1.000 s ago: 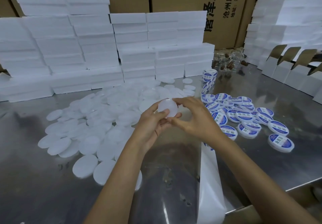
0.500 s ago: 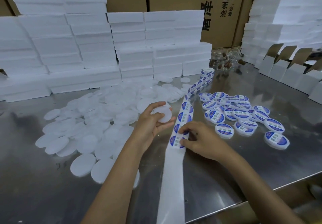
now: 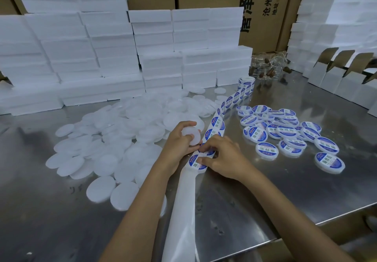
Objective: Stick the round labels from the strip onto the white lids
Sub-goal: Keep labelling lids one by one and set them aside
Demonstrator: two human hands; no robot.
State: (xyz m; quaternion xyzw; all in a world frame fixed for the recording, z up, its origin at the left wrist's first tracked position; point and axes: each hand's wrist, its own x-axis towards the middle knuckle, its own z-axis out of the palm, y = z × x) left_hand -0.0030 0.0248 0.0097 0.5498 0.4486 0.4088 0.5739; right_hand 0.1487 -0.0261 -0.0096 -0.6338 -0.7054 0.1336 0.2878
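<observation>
**Peeling a label beside a pile of blank lids**

A steel table [image 3: 265, 190] holds a spread of white lids [image 3: 114, 139] left and labelled lids [image 3: 285, 133] right, likely sorted. Between them runs the label strip [image 3: 218, 127]. The left hand [image 3: 179, 141] grips one blank lid [image 3: 191, 136], held ready, while the right hand [image 3: 222, 157] pinches a round label [image 3: 206, 152] on the strip.

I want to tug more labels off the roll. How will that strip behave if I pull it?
The strip is probably floppy: it curves and twists from the roll. Its bare backing droops over the table edge, so likely light and easily dragged.
</observation>
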